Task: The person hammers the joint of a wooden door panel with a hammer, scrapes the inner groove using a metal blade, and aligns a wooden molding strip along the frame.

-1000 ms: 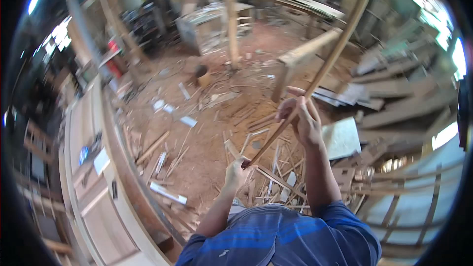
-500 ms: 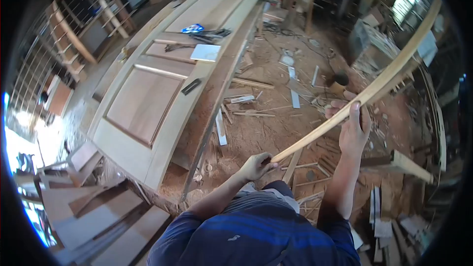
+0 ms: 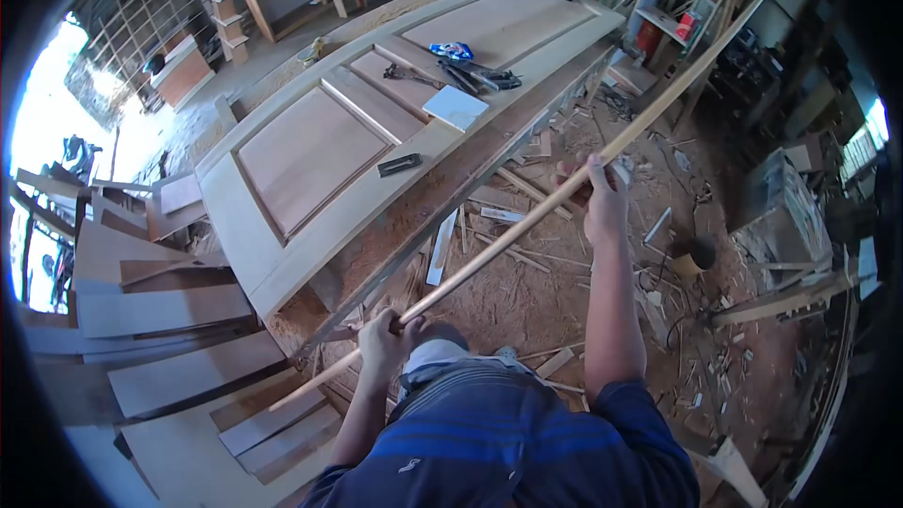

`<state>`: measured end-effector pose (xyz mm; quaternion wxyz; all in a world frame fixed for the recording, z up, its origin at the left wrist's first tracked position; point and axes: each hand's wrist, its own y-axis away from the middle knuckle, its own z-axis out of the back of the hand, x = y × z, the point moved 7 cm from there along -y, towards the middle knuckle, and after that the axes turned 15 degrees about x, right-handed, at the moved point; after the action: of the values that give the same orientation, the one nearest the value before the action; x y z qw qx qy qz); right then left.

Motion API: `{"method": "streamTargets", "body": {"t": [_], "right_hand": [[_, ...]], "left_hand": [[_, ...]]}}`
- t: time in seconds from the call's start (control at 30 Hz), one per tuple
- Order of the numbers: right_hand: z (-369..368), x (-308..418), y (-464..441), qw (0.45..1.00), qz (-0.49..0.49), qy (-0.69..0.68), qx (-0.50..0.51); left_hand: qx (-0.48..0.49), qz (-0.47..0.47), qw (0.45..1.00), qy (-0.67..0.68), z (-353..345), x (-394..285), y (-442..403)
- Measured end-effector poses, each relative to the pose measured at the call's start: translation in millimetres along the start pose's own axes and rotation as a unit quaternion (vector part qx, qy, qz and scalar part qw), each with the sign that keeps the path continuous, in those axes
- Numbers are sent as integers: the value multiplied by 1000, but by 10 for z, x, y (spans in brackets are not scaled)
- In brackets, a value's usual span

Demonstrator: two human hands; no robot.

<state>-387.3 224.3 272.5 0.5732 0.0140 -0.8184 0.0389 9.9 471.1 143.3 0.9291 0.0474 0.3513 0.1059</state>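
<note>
One long wooden strip (image 3: 508,240) slanted through the air in front of the person, its lower end at lower left, its far end high at right. Near the lower end the left hand (image 3: 381,343) was clamped around it, with a length jutting out past the fist. Farther up, the right hand (image 3: 602,198) also held it, thumb on the near side and fingers behind. Beneath lay the floor (image 3: 499,301), strewn with offcuts (image 3: 525,257) and a white slat (image 3: 442,249). Beyond the strip, to the left, a panelled door (image 3: 315,165) lay flat, bearing a white card (image 3: 455,107), a blue packet (image 3: 451,51), dark tools (image 3: 480,75) and a small black block (image 3: 400,165). Boards (image 3: 179,310) were spread at lower left, and a drum (image 3: 691,257) stood at right
</note>
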Motion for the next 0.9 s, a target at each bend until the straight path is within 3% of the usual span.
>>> {"method": "streamTargets", "body": {"t": [0.17,0.33,0.43,0.53,0.63,0.9], "right_hand": [[-39,-741,-573,992,-100,-28,68],[-166,-1636,-1345,977,-172,-45,119],[-274,-2050,-1762,967,-228,-29,114],[-204,-2717,-2513,983,-79,125,105],[-493,-2829,-2756,955,-258,25,142],[-648,-3451,-3417,896,-389,107,185]], "left_hand": [[-115,5,989,-91,304,45,-62],[-108,51,990,-81,499,391,-545],[-149,-14,987,-61,556,527,-945],[-127,-3,990,-59,515,839,-1418],[-142,11,989,-35,582,937,-1798],[-100,-19,995,-21,592,1097,-2522]]}}
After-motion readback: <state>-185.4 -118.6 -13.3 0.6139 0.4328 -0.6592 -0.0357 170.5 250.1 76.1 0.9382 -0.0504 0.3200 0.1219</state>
